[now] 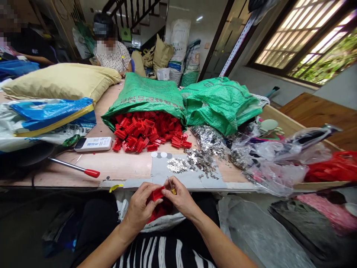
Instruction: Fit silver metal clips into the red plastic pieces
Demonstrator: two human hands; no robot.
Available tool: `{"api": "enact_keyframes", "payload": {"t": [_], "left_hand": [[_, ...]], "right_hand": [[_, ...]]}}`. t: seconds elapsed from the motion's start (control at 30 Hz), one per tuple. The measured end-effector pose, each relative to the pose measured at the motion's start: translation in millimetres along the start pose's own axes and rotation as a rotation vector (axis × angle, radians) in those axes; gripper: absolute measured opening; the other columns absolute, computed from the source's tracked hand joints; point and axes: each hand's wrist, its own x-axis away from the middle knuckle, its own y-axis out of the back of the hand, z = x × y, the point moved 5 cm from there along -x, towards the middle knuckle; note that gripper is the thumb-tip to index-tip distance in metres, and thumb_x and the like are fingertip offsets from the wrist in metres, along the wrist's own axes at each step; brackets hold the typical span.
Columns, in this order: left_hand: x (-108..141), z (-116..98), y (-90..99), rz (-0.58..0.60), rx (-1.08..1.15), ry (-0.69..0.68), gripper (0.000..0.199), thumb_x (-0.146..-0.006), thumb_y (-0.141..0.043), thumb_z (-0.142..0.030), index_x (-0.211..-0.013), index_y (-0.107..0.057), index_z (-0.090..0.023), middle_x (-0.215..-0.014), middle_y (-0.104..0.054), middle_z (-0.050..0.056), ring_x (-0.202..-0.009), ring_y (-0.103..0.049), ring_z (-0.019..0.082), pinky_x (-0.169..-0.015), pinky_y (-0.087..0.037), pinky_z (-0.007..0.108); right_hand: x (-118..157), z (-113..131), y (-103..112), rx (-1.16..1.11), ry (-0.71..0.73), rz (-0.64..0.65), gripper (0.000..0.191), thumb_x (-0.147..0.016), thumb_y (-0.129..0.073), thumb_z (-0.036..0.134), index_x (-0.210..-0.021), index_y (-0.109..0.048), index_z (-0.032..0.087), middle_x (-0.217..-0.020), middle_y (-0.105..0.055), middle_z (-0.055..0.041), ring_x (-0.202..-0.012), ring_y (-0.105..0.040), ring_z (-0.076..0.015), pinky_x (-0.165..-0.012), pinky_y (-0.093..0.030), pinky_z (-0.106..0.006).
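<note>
My left hand (141, 206) grips a small red plastic piece (157, 193) just below the table's front edge. My right hand (181, 197) pinches a thin yellow-handled tool (171, 186), its tip at the red piece. Below my hands, a white bag (164, 223) on my lap holds more red pieces. On the table ahead, a heap of red plastic pieces (147, 132) spills from an open green sack (146, 95). A pile of small shiny metal parts (195, 158) lies to the right of it.
A second green sack (223, 100), clear plastic bags (276, 163), a white remote (93, 144), a red-tipped rod (75, 168), a yellow pillow (61, 80) and a blue-white bag (44, 119) crowd the wooden table (122, 165). Two other people sit at the far left side.
</note>
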Motion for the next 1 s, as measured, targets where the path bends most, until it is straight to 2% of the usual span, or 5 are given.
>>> {"api": "enact_keyframes", "payload": {"t": [0.27,0.63,0.8,0.87,1.0], "left_hand": [[3,3,3.8,0.008,-0.015,-0.020,0.027,-0.072,-0.073,-0.019,-0.098,-0.075,-0.026,-0.095,-0.068,0.009,-0.091,-0.058,0.026,-0.085,-0.044,0.033],[7,9,6.5,0.041,0.026,-0.002,0.026,-0.070,-0.076,-0.021,-0.096,-0.075,-0.027,-0.092,-0.068,0.007,-0.087,-0.060,0.024,-0.080,-0.046,0.031],[5,13,6.0,0.014,0.096,0.073,0.026,-0.069,-0.077,-0.021,-0.094,-0.075,-0.025,-0.092,-0.068,0.005,-0.088,-0.061,0.022,-0.081,-0.046,0.028],[4,15,7.0,-0.020,0.170,0.145,0.028,-0.069,-0.078,-0.022,-0.097,-0.074,-0.024,-0.095,-0.068,0.005,-0.090,-0.061,0.021,-0.084,-0.046,0.027],[5,18,10.4,-0.049,0.242,0.213,0.040,-0.071,-0.076,-0.024,-0.110,-0.069,-0.024,-0.108,-0.067,0.004,-0.101,-0.060,0.021,-0.091,-0.045,0.027]], "right_hand": [[3,-7,-6,-0.181,-0.179,0.121,0.049,-0.069,-0.075,0.053,-0.096,-0.053,0.019,-0.076,-0.052,0.0035,-0.056,-0.043,-0.0075,-0.052,-0.031,-0.020],[10,-3,-7,-0.352,-0.261,0.273,0.053,-0.062,-0.081,0.049,-0.094,-0.054,0.017,-0.072,-0.049,0.0055,-0.050,-0.036,-0.0038,-0.046,-0.022,-0.018],[6,-2,-1,-0.210,-0.213,0.312,0.050,-0.070,-0.073,0.053,-0.100,-0.052,0.019,-0.072,-0.052,0.0039,-0.054,-0.044,-0.0072,-0.048,-0.028,-0.018],[-3,4,15,0.038,-0.110,0.210,0.039,-0.079,-0.065,0.050,-0.101,-0.054,0.019,-0.077,-0.057,0.0007,-0.061,-0.050,-0.0107,-0.054,-0.035,-0.021],[-21,26,60,0.744,0.090,-0.255,0.006,-0.085,-0.056,0.023,-0.089,-0.058,0.019,-0.086,-0.062,-0.0028,-0.080,-0.055,-0.0170,-0.071,-0.039,-0.029]]}}
